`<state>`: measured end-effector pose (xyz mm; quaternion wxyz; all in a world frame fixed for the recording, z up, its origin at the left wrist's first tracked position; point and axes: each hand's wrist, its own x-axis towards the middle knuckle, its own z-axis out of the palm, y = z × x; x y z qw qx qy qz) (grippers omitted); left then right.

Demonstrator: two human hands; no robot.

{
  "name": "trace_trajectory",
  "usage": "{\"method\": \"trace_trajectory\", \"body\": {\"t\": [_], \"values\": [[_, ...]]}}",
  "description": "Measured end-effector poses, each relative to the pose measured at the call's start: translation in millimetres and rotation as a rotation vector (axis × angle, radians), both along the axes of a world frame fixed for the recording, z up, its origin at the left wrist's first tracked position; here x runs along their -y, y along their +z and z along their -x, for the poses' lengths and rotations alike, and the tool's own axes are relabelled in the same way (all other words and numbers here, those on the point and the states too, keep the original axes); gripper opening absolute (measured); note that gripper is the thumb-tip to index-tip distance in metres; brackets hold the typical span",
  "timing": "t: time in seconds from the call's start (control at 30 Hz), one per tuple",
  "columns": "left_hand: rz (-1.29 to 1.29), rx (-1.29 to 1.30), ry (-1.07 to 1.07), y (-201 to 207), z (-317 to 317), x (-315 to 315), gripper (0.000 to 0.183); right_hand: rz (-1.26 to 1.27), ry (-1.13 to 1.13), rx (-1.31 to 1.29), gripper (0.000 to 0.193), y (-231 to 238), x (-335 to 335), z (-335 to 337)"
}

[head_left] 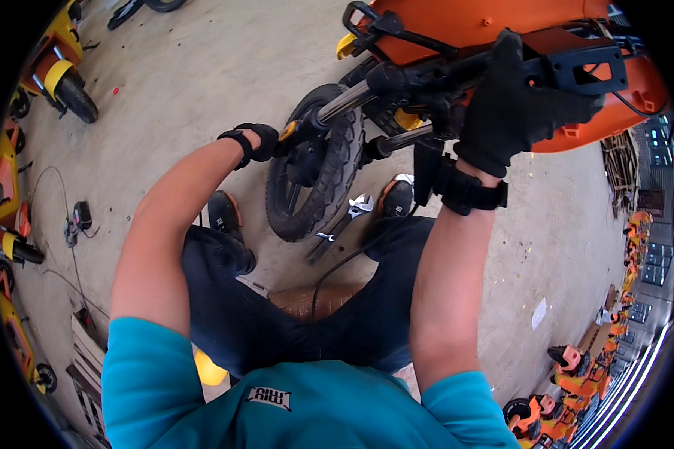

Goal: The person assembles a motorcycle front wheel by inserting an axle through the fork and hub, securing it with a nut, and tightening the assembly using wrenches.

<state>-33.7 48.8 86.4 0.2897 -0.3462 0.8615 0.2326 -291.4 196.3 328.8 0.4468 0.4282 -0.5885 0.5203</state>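
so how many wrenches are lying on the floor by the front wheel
2. An adjustable wrench lies beside the front wheel near the person's shoe, and a smaller spanner lies just below it. Others may be hidden behind the tyre or the legs.

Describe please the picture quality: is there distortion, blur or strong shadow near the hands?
Head view: strong fisheye bending and a black rim; daylight is even, with soft shadow under the front wheel; the gloved left hand and right hand look sharp; the small orange vehicles at the right edge are squeezed and unclear.
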Motion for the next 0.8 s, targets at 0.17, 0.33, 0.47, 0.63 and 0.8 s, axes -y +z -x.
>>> {"method": "trace_trajectory", "body": {"t": [0.17,0.33,0.47,0.63,0.8], "values": [[0.006,-0.042,0.021,-1,-4,-8,0.024,-0.067,-0.024,-0.057,0.090,1,-4,17],[0.083,-0.056,-0.172,-9,-12,-2,0.024,-0.050,-0.007,-0.129,0.089,0,2,25],[0.059,-0.061,-0.186,-9,-17,-2,0.028,-0.048,-0.050,-0.198,0.089,-1,4,26],[0.105,-0.117,-0.197,-5,-25,-1,0.030,-0.028,-0.070,-0.223,0.090,0,6,31],[0.109,-0.128,-0.200,-7,-42,10,0.022,-0.025,-0.089,-0.220,0.091,-2,6,34]]}}
